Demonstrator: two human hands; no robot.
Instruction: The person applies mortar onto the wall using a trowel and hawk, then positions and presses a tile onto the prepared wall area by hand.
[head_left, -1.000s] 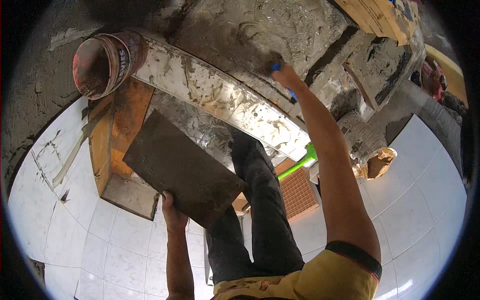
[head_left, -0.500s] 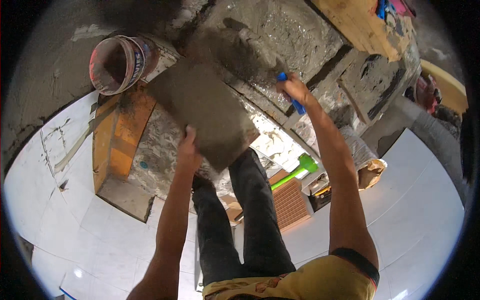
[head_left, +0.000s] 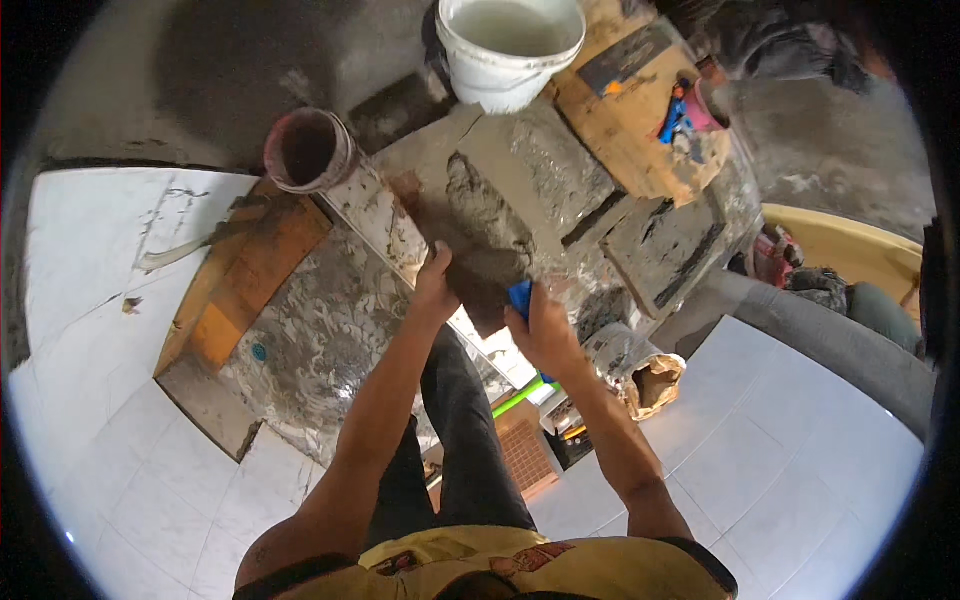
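Head view: both hands close together over the wet cement — board in the left, tool in the right.
The left hand (head_left: 435,285) has its fingers clamped on the near edge of a dark board (head_left: 480,303), which lies between the two hands, against or just above the cement (head_left: 560,165); contact is unclear. The right hand (head_left: 545,332) has its fingers closed around a blue handle (head_left: 520,297) — its blade is too blurred to make out. A white bucket (head_left: 508,85) stands beyond, a reddish bucket (head_left: 345,150) to the left.
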